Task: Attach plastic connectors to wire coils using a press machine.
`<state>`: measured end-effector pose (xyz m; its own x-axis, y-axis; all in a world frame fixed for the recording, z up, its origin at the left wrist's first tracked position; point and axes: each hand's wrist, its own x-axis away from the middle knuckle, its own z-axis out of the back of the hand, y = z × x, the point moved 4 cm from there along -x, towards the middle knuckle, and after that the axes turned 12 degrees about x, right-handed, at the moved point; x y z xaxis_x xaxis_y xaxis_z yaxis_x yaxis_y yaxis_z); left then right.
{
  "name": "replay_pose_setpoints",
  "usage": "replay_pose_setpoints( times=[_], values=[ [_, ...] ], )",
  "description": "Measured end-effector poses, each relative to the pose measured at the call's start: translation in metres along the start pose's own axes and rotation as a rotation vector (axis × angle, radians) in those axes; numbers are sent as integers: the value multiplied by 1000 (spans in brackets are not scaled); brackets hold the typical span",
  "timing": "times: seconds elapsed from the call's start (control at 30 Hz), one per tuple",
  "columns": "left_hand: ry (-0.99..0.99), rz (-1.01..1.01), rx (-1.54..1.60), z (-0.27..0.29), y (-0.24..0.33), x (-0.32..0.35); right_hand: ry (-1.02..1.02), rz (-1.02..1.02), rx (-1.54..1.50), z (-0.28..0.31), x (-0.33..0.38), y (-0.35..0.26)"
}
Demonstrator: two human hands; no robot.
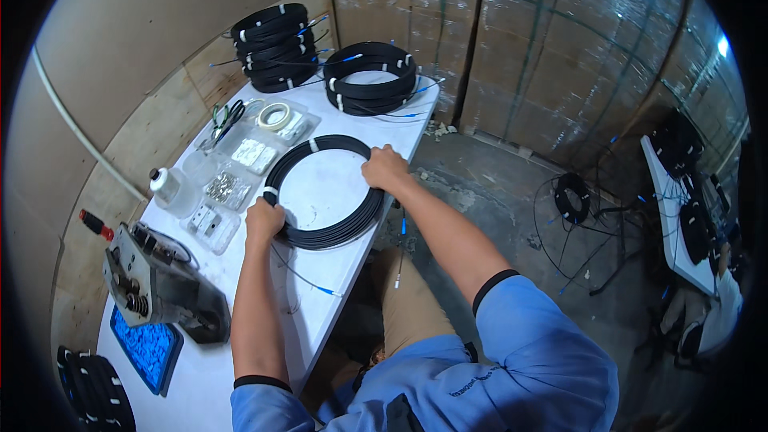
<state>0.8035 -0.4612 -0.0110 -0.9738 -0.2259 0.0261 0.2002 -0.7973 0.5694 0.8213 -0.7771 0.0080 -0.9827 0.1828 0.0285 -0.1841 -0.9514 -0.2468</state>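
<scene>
A coil of black cable (pixel 340 234) lies on the white table, bound with white ties at its far and left sides. My left hand (pixel 264 220) is closed round the coil's left side, just below a white tie. On the opposite side, my right hand (pixel 385 168) grips the coil with curled fingers. One cable end with a blue connector (pixel 326 291) rests near the table's front edge. Another end with a blue connector (pixel 404 226) hangs past the edge below my right hand.
Stacked black coils (pixel 276 48) and a shorter pile (pixel 372 80) stand at the far end. Plastic boxes of small parts (pixel 228 188), a white bottle (pixel 166 184) and tape (pixel 274 116) sit left. Nearer are a metal machine (pixel 168 280) and a blue-filled tray (pixel 148 348). Another person (pixel 724 304) sits far right.
</scene>
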Motion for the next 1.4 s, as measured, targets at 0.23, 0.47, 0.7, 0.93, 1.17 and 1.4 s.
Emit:
replay_pose_setpoints(
  times=[0.23, 0.47, 0.7, 0.93, 1.17, 1.4],
  values=[
    [-4, -12, -13, -2, 1, 0, -24, -1, -13, 3, 2, 1],
    [14, -18, -3, -8, -7, -4, -19, 2, -25, 2, 3, 0],
    [-15, -3, -20, -13, -11, -7, -18, 3, -36, 2, 3, 0],
    [-53, 4, -57, -9, 0, -1, -21, -15, -24, 4, 2, 4],
    [-58, 23, -67, -6, -3, 0, -49, 25, 47, 2, -5, -1],
    [-91, 90, -52, 1, 2, 3, -106, 87, 115, -4, -46, -24]
  ],
)
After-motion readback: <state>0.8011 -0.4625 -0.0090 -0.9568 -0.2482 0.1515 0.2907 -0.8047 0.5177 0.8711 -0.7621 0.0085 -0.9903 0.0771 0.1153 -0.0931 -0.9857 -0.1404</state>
